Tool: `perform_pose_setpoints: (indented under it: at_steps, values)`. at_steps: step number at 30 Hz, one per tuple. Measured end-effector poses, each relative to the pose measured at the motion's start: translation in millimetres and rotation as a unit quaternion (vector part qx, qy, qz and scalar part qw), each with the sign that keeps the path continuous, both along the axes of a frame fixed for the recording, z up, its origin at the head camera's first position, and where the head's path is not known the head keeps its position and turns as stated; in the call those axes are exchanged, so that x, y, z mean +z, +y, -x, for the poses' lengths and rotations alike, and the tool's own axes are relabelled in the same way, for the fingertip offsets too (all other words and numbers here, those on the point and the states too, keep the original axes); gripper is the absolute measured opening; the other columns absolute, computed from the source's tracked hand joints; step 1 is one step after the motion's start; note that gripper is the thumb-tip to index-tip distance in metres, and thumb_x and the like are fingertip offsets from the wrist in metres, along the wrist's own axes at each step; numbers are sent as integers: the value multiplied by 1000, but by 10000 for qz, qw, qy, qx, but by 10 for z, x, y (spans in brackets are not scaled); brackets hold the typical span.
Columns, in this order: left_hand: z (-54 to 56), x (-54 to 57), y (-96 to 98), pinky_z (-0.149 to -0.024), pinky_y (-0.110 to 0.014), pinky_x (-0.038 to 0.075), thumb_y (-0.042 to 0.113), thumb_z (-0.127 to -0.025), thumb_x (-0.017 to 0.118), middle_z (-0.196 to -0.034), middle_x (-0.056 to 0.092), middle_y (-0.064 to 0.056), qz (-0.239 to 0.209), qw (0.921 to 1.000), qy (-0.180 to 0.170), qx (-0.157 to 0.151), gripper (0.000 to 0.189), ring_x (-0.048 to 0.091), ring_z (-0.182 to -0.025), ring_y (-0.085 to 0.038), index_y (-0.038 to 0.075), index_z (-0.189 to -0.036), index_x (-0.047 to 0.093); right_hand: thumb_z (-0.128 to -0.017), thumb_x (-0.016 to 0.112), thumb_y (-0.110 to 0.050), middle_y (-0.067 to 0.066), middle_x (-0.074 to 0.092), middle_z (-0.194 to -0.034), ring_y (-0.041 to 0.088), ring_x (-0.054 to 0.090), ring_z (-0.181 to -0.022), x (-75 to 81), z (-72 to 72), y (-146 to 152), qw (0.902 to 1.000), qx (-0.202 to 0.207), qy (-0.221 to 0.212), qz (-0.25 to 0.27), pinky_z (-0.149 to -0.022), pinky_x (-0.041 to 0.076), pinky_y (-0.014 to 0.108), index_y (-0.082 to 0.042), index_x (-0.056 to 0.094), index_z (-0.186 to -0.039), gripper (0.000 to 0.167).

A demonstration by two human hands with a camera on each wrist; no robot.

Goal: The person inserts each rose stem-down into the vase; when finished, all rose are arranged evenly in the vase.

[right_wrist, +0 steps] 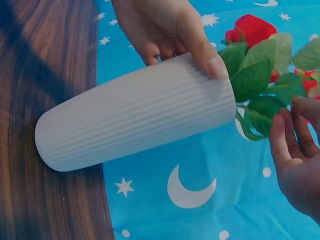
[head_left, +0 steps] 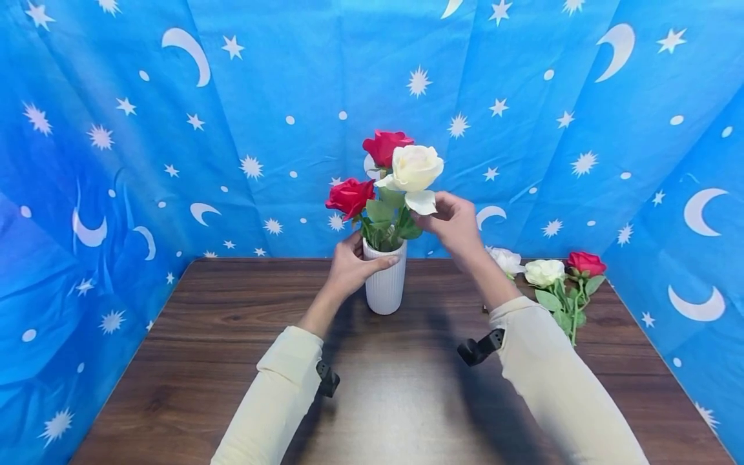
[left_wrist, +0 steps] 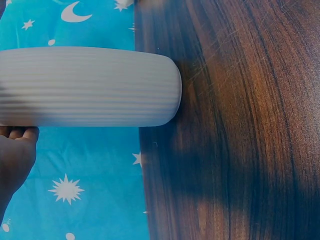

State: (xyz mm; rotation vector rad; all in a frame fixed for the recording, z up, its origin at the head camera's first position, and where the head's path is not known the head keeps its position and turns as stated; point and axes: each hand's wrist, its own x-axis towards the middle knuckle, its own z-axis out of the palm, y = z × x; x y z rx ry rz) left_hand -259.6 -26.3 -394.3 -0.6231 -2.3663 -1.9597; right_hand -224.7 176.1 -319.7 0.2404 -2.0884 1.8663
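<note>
Standing upright on the bench, the ribbed white vase holds two red roses, with a white rose apparently in too. Two white blooms and a red one, the loose roses, lie right of it, seemingly what is left. The left hand grips the vase near its rim, thumb across the front. The right hand is raised by the white rose, fingers bent at petal and leaves; whether it pinches anything, I cannot tell.

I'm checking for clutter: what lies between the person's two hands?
The white vase, near its rim, and the green leaves above it; the head view shows this.
</note>
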Motion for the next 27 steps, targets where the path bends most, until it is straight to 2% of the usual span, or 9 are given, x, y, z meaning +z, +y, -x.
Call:
perform_pose_setpoints:
  at_steps: [2, 4, 6, 15, 24, 27]
  values:
    - [0, 2, 0, -104, -42, 57, 16, -78, 88, -133, 68, -15, 2, 10000, -18, 29, 65, 68, -121, -29, 6, -136, 59, -90, 68, 4, -21, 71, -91, -1, 72, -88, -13, -32, 55, 9999, 77, -19, 130, -80, 61, 17, -8, 70, -106, 20]
    - [2, 2, 1, -104, -42, 57, 16, -78, 88, -133, 68, -15, 13, 10000, -29, 43, 65, 68, -121, -29, 6, -136, 59, -92, 67, 4, -20, 73, -91, -2, 72, -87, -24, -75, 116, 9997, 136, -51, 209, -80, 61, 17, -18, 70, -100, 24]
    - [5, 1, 2, -104, -42, 57, 17, -78, 88, -133, 68, -14, 25, 10000, -36, 59, 65, 68, -120, -29, 6, -136, 60, -93, 66, 4, -19, 74, -90, -2, 72, -85, -39, -125, 177, 9994, 200, -70, 277, -80, 62, 18, -23, 69, -97, 28]
    - [1, -15, -7, -104, -41, 57, 19, -80, 86, -133, 68, -13, 55, 9999, -48, 87, 64, 68, -121, -28, 7, -136, 59, -95, 69, -6, -13, 75, -93, 0, 72, -88, -173, -338, 420, 9998, 181, -102, 10, -81, 62, 19, -11, 71, -104, 11]
    - [-7, -8, -6, -106, -42, 56, 21, -80, 87, -133, 68, -12, 76, 9999, -84, 98, 64, 67, -122, -28, 7, -136, 60, -97, 67, -10, -10, 76, -94, 2, 75, -87, -278, -549, 675, 9976, 235, -424, 485, -80, 61, 17, -15, 72, -100, 8]
    - [0, -10, -3, -106, -43, 56, 23, -79, 88, -133, 68, -12, 95, 9998, -102, 114, 65, 67, -122, -28, 8, -136, 60, -98, 65, -8, -9, 77, -96, 4, 75, -88, -335, -588, 774, 9960, 280, -405, 750, -81, 61, 18, -15, 72, -101, 11]
